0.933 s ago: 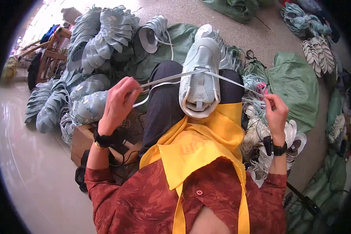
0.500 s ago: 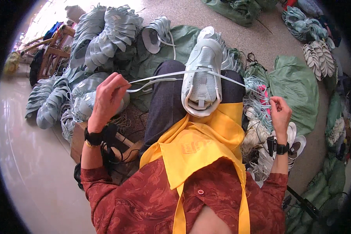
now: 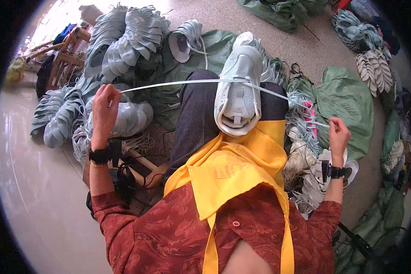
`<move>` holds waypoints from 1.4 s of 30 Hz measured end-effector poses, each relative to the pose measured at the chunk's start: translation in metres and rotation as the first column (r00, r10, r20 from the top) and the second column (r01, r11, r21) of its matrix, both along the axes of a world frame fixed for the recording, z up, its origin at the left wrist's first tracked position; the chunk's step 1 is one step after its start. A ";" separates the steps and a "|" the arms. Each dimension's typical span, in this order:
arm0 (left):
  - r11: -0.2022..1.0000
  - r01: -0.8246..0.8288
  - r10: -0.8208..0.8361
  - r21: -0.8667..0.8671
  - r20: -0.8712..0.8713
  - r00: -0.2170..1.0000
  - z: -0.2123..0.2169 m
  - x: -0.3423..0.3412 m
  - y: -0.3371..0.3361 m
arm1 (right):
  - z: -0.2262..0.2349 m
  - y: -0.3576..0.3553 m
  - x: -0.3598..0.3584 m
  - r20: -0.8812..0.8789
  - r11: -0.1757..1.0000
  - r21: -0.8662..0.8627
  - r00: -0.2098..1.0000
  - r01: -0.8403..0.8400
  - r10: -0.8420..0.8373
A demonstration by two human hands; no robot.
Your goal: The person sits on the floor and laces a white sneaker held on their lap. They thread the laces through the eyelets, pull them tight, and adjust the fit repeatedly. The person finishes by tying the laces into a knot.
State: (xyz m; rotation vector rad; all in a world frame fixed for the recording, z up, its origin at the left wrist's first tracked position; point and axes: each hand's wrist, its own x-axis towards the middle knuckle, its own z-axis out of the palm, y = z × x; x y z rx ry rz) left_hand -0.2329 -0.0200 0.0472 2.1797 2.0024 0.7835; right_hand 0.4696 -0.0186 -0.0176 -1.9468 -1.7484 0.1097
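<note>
Head view looks down on a pale mint shoe (image 3: 239, 86) resting sole-down on the person's lap, its toe pointing away and its opening toward the yellow apron (image 3: 235, 169). A flat white lace (image 3: 182, 83) runs through the shoe's upper and stretches out taut to both sides.

On the left, the left hand (image 3: 105, 107) is raised beside a heap of pale shoe uppers (image 3: 123, 50); its fingers (image 3: 112, 93) are pinched together on the lace's left end. On the right, the right hand (image 3: 339, 132) is held up near a green sack (image 3: 351, 105); its fingers (image 3: 335, 122) are closed on the lace's other end, though the exact pinch is too small to make out. The two hands are well apart, with the shoe between them. Both wrists wear black bands.

More pale uppers lie stacked along the floor (image 3: 36, 182) to the left, and a tangle of loose laces (image 3: 301, 114) sits just beside the right knee. Wooden chairs (image 3: 61, 59) stand at the far left.
</note>
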 end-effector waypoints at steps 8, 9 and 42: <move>0.961 -0.273 0.275 -0.039 0.074 0.959 -0.029 -0.094 -0.002 | -0.011 0.002 0.079 -0.029 0.991 0.015 0.991 0.131 -0.130; 0.951 -0.306 0.308 -0.030 0.063 0.949 -0.031 -0.110 -0.004 | -0.013 0.005 0.091 -0.060 0.988 -0.007 0.986 0.153 -0.153; 0.981 -0.167 0.121 0.097 0.365 0.923 0.040 -0.162 0.076 | -0.003 0.049 0.145 -0.774 0.979 -0.045 0.613 0.197 -0.159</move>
